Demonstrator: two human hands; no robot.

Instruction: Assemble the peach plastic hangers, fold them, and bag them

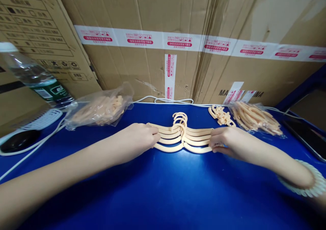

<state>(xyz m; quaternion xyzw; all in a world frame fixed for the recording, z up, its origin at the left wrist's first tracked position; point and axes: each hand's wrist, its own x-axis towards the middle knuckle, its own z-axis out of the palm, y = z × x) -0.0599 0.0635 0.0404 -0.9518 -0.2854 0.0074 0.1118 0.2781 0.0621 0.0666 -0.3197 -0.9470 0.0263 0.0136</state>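
Several small peach plastic hangers (181,136) lie stacked flat on the blue table (163,189), hooks pointing away from me. My left hand (139,140) is closed over the stack's left ends. My right hand (228,142) is closed over the right ends, with a coiled band (307,186) on that wrist. Both hands press the hangers together from the sides.
A clear bag of peach hangers (99,109) lies at the left, another bag (256,117) at the right with loose hangers (220,115) beside it. A water bottle (33,77), a black mouse (17,140), a white cable (165,101) and cardboard boxes (178,36) surround the table.
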